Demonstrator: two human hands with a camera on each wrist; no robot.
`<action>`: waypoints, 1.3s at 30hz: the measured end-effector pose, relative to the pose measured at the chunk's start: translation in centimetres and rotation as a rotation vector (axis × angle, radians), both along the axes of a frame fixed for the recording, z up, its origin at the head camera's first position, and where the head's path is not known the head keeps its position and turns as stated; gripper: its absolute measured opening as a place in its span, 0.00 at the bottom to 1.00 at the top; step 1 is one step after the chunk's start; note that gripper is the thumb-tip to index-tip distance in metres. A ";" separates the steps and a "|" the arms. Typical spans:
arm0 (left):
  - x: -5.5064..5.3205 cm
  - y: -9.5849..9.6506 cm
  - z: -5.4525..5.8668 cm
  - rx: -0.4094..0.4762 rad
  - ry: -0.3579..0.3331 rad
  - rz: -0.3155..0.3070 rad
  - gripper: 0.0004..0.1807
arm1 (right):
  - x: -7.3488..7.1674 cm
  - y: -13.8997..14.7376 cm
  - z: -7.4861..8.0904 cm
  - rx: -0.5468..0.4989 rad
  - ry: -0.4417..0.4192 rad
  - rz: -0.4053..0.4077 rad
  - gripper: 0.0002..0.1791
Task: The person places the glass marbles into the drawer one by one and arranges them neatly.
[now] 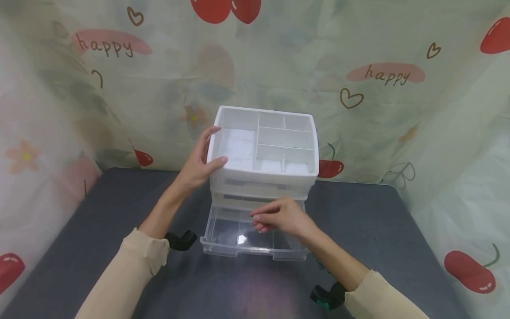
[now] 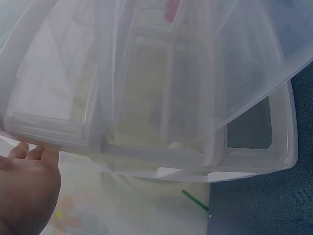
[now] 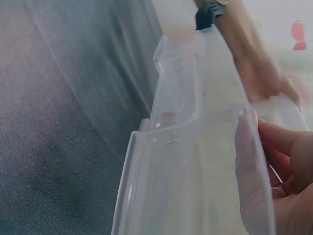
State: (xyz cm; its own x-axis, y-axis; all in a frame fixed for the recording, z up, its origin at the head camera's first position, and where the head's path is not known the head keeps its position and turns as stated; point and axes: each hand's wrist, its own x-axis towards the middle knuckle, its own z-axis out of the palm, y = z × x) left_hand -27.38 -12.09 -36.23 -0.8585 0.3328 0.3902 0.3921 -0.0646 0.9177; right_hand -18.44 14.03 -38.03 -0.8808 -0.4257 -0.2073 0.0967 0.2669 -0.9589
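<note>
A white plastic drawer organizer (image 1: pixel 263 190) stands on the dark table, its top divided into several compartments. With thumb and a finger over the rim, my left hand (image 1: pixel 199 155) holds its left side. The left wrist view has this hand (image 2: pixel 32 181) at the edge of the translucent case (image 2: pixel 161 156). Low on the organizer, a clear drawer (image 1: pixel 223 250) is pulled out toward me. My right hand (image 1: pixel 283 217) hovers over the drawer, index finger extended, thumb close to it, no held object visible. In the right wrist view this hand (image 3: pixel 293 181) is partly behind the clear drawer wall (image 3: pixel 215 147).
The dark table (image 1: pixel 354 230) extends around the organizer. Behind and beside it hangs a printed curtain (image 1: pixel 279 57) with cherries and hearts. A thin pale cord (image 1: pixel 402 173) lies by the table's back right corner.
</note>
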 end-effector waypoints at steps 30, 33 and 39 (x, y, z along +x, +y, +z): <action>0.0 0.2 0.2 0.028 -0.011 -0.001 0.38 | 3.0 7.3 0.5 -0.127 0.103 -0.145 0.18; 0.0 0.2 0.1 0.018 -0.008 0.000 0.38 | 3.2 8.0 0.2 -0.120 0.105 -0.164 0.18; 0.1 0.2 -0.1 0.020 -0.009 -0.006 0.39 | 3.8 9.2 -0.5 -0.111 0.107 -0.200 0.21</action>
State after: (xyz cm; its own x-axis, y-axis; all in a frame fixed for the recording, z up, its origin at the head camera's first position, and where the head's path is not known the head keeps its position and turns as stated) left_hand -27.31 -11.91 -36.29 -0.8601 0.3300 0.3891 0.3835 -0.0848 0.9197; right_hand -14.61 23.28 -38.49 -0.9643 -0.2557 -0.0695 0.0329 0.1447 -0.9889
